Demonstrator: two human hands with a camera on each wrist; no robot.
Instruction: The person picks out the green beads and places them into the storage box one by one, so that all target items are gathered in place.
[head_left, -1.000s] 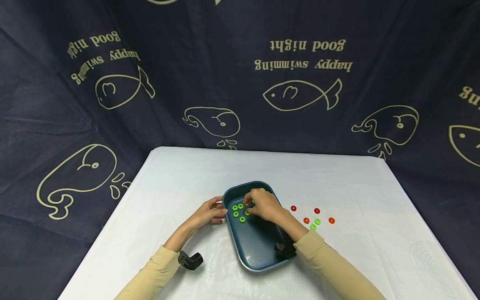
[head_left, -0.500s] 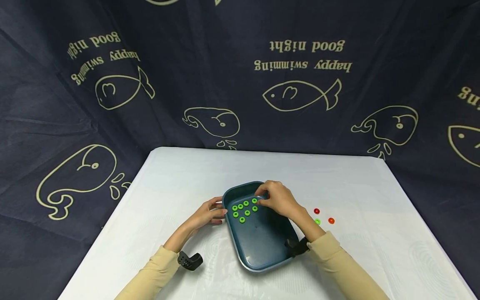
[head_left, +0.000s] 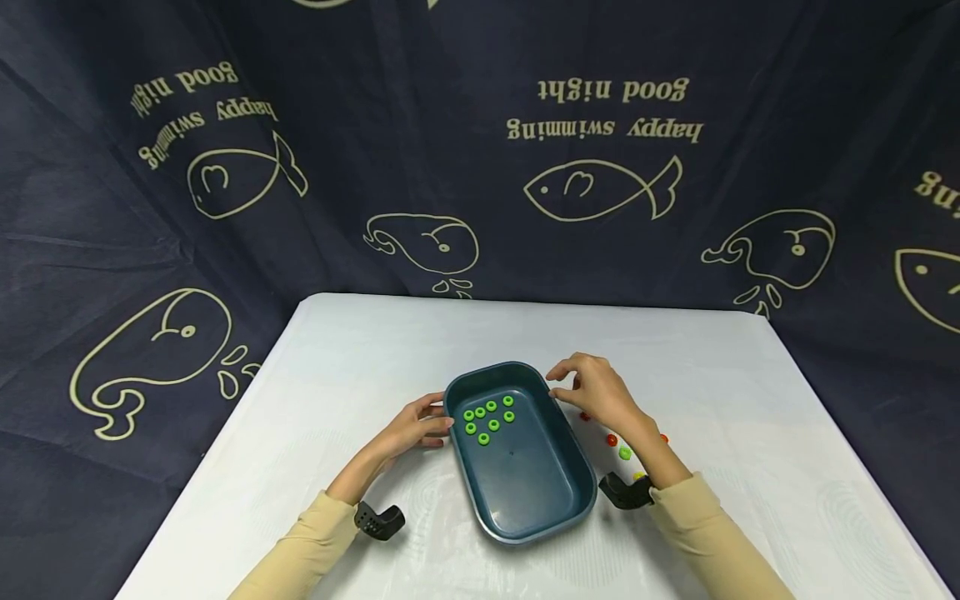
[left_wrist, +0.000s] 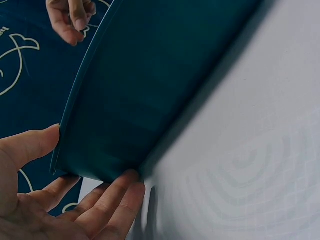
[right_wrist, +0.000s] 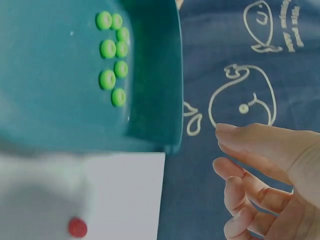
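Observation:
A dark teal tray (head_left: 517, 492) sits on the white table with several green ring-shaped beads (head_left: 491, 407) grouped at its far left end. My left hand (head_left: 408, 427) touches the tray's left side, thumb at the rim and fairly straight fingers against the outer wall; the left wrist view shows these fingertips (left_wrist: 131, 177) low on the wall. Just beyond the tray's far right rim is my right hand (head_left: 596, 392), raised, with loosely bent fingers and nothing between thumb and forefinger. Beneath it lies a red bead (head_left: 585, 416); the right wrist view also shows a red bead (right_wrist: 77, 227).
Right of the tray lie an orange bead (head_left: 612, 440), a green bead (head_left: 625, 453) and a yellow bead (head_left: 638, 476), partly covered by the right wrist's black camera mount (head_left: 626, 492). A dark cloth (head_left: 480, 150) with fish drawings hangs behind the table.
My right hand has moved right, out of the tray and past its rim, uncovering the whole group of green beads. The left hand and the tray stay in place.

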